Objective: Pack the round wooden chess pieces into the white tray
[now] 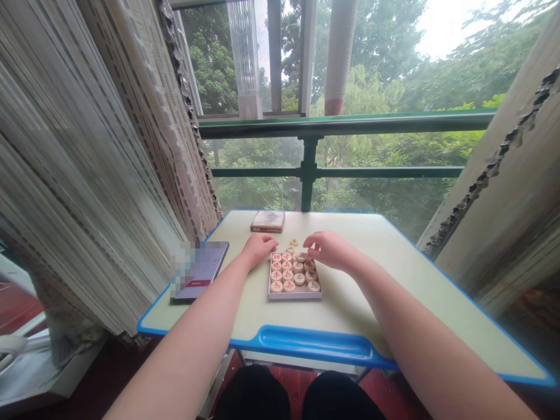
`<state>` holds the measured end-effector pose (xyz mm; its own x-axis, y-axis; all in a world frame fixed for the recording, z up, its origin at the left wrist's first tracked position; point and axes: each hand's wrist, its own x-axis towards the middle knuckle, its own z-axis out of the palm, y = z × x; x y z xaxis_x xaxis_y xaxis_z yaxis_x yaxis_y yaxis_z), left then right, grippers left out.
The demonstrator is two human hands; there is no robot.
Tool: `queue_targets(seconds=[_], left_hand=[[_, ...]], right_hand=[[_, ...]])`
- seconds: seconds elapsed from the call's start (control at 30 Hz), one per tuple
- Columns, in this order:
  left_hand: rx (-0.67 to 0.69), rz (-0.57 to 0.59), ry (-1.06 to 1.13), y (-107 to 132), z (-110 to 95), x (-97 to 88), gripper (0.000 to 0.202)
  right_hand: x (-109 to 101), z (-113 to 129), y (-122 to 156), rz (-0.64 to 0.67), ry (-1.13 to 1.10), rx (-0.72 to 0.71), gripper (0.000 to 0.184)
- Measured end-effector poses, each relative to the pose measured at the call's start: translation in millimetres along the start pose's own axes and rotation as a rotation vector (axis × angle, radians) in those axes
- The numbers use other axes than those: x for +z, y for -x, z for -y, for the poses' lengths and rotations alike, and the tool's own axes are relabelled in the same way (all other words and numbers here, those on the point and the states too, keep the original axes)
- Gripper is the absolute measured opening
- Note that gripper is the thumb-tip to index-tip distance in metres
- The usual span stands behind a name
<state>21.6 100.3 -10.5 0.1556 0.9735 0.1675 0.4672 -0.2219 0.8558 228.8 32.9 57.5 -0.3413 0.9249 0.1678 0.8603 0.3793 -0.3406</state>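
Note:
A shallow white box (295, 296) stands on the table, filled with rows of round wooden Chinese chess pieces marked in red and black. One piece (301, 256) sits raised and tilted over others in the back row. Two loose pieces lie just behind the box, a nearer one (290, 249) and a farther one (294, 242). My left hand (261, 245) rests by the box's back left corner, its fingers loosely bent and holding nothing I can see. Over the back right corner, my right hand (327, 247) has thumb and fingers apart, close to the tilted piece.
The box's lid or a flat carton (268, 221) lies at the table's back. A tablet-like device (203, 273), partly blurred out, is at the left edge. A blue tray groove (317, 344) runs along the front. Curtains flank the table (385, 274); a green railing (350, 124) stands behind.

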Motion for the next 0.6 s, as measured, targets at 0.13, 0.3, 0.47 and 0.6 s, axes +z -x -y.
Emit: queue_targets(seconds=[0.13, 0.3, 0.47, 0.6], left_hand=[[0.005, 0.002, 0.019, 1.3, -0.8, 0.1, 0.02], [-0.001, -0.003, 0.021, 2.1, -1.0, -0.1, 0.02], [0.001, 0.005, 0.033, 0.9, -0.5, 0.1, 0.02], [-0.002, 0.009, 0.025, 0.5, -0.6, 0.2, 0.02]], right_hand=[[-0.4, 2.1, 2.9, 0.009, -0.049, -0.097, 0.023], [2.8, 4.3, 3.1, 0.08, -0.039, -0.161, 0.02], [4.9, 3.5, 1.0, 0.059, 0.0, -0.124, 0.014], [4.8, 3.8, 1.4, 0.067, -0.037, -0.145, 0.021]])
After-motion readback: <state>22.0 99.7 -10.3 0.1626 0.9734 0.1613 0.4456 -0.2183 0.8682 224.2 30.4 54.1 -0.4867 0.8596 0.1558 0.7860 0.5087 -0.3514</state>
